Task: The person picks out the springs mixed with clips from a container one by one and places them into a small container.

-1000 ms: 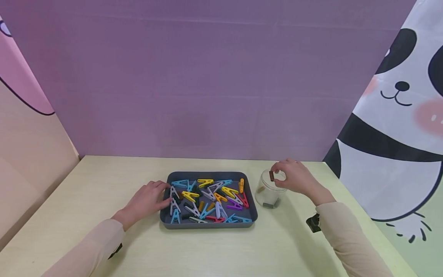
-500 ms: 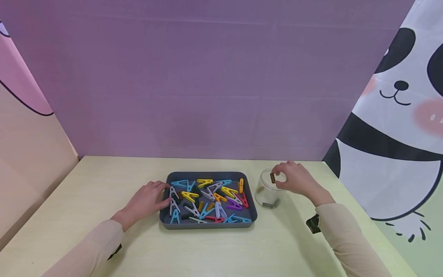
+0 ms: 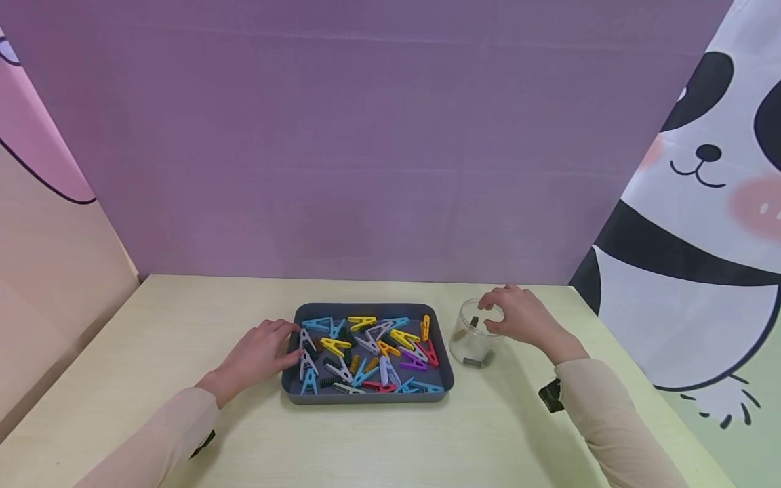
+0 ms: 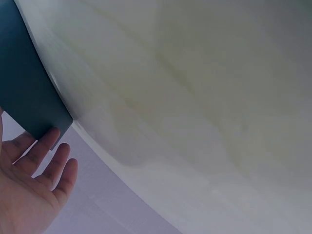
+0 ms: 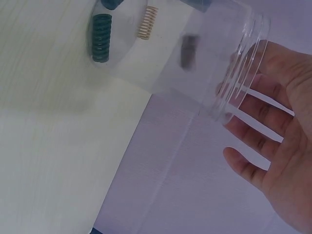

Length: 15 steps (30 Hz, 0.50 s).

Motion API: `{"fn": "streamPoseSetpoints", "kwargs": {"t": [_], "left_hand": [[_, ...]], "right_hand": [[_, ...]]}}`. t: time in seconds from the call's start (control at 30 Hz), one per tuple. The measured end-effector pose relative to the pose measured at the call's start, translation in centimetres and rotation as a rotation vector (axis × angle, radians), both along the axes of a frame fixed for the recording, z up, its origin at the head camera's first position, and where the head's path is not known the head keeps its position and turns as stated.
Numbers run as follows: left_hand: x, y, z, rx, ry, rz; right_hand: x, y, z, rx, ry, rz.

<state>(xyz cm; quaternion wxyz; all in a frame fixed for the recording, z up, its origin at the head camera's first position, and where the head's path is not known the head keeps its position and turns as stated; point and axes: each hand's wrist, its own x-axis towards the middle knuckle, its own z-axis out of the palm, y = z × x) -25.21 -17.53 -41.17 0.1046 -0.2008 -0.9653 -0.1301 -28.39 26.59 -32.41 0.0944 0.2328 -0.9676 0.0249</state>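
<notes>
Purple panels close off the back of a pale yellow-green tabletop (image 3: 183, 325), with a pink-and-tan sheet on the left and a panda print on the right. A dark grey tray (image 3: 368, 397) sits near the middle, heaped with coloured clothespins (image 3: 366, 352) and a few small coil springs (image 3: 354, 364) mixed in among them.

The left hand (image 3: 259, 352) lies flat beside the tray's left edge, fingers (image 4: 46, 148) straight and relaxed, their tips touching the rim — it seems placed there to steady the tray so it does not slide, and it grips nothing.

Just right of the tray stands a clear plastic jar (image 3: 472, 339), upright with its mouth open. The right hand (image 3: 518, 315) hovers over that mouth, fingers (image 5: 253, 141) spread and loose, holding nothing. In the right wrist view a small dark spring (image 5: 187, 51) shows as a blur partway down inside the jar — apparently dropping — while a green spring (image 5: 100, 36) and a gold spring (image 5: 147, 22) already lie on the bottom. The hand's position right above the opening fits a release straight down, so the piece lands inside rather than bouncing off the rim.

The jar stands close to the tray, probably to keep the carry short. Both sleeves are cream-coloured.
</notes>
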Motion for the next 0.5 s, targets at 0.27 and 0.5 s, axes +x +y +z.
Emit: {"fn": "streamPoseSetpoints", "kwargs": {"t": [0.27, 0.5], "left_hand": [[-0.03, 0.02, -0.11, -0.006, 0.009, 0.003], [-0.18, -0.05, -0.27, -0.004, 0.006, 0.004]], "right_hand": [[-0.02, 0.16, -0.08, 0.003, 0.011, 0.014], [-0.01, 0.22, 0.06, -0.002, 0.011, 0.01]]}}
